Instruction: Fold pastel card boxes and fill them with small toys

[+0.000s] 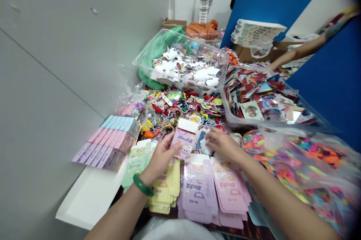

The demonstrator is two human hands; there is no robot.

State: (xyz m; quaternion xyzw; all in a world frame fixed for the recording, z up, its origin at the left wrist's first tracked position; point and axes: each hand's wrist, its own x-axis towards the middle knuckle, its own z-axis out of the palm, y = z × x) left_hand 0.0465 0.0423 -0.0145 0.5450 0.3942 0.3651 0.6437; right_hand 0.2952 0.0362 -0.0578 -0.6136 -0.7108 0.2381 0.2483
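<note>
My left hand [162,156], a green bangle on its wrist, holds a small pink-purple carton box [184,139] with its top flap open. My right hand [222,144] is just right of the box, fingers curled over small white and blue items [203,143] on the table; what it grips is hidden. Below both hands lie stacks of flat unfolded cartons: pink ones [225,189], purple ones [196,191], yellow ones [166,187] and green ones [137,161].
A row of assembled pink and blue boxes [111,140] stands at left against the grey wall. Behind are loose colourful hair ties [183,106], a clear bin of stickers [183,65], a clear bin of cards [265,95], a bag of colourful bits [304,157]. Another person's arm [301,50] reaches at upper right.
</note>
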